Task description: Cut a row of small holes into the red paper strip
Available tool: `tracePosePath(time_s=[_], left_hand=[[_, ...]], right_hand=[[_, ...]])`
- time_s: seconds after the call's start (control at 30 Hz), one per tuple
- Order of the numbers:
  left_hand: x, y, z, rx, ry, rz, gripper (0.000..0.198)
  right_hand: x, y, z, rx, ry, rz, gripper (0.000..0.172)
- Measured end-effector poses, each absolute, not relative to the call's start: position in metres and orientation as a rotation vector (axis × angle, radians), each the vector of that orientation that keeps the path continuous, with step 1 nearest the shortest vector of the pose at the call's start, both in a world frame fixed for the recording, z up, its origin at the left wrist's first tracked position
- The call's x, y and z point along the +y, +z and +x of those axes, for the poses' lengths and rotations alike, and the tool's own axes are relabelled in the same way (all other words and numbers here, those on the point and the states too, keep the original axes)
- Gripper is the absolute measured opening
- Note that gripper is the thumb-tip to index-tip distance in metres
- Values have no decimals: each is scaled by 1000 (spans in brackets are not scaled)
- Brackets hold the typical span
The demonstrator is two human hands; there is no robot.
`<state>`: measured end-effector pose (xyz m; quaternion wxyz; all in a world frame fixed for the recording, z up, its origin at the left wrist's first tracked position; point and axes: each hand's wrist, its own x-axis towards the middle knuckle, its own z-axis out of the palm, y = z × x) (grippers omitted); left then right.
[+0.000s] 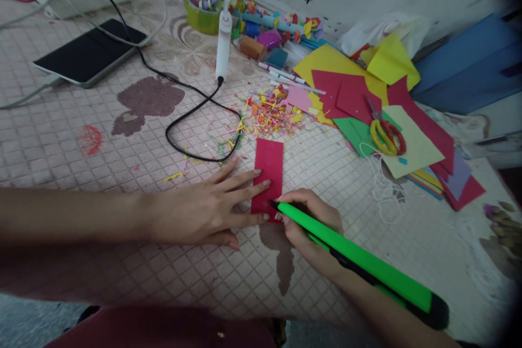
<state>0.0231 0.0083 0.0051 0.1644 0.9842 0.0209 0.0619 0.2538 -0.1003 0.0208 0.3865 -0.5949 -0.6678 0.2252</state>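
Observation:
A small red paper rectangle (269, 166) lies on the patterned cloth in front of me. My left hand (207, 204) rests flat on the cloth with fingers stretched out, its fingertips pressing the paper's left edge. My right hand (312, 228) is closed around a bright green utility knife (359, 258). The knife's tip touches the lower part of the red paper, close to my left fingertips. The knife's long green body points back toward the lower right.
Paper scraps (273, 114) lie just beyond the red piece. Coloured sheets (359, 92) with yellow-handled scissors (385, 136) sit to the right. A white glue gun (223, 43) with a black cable (191, 114), a tablet (89, 51) and a tape roll (199, 13) lie farther back.

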Motion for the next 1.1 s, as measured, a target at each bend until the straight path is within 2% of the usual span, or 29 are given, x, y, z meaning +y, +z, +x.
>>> tracePosePath(time_s=[0.3, 1.1], left_hand=[[7, 5, 25, 68, 129, 2844, 60], [6, 3, 25, 75, 207, 2849, 52]], right_hand=[[-95, 23, 254, -1591, 695, -1551, 14], [-98, 23, 251, -1672, 507, -1518, 18]])
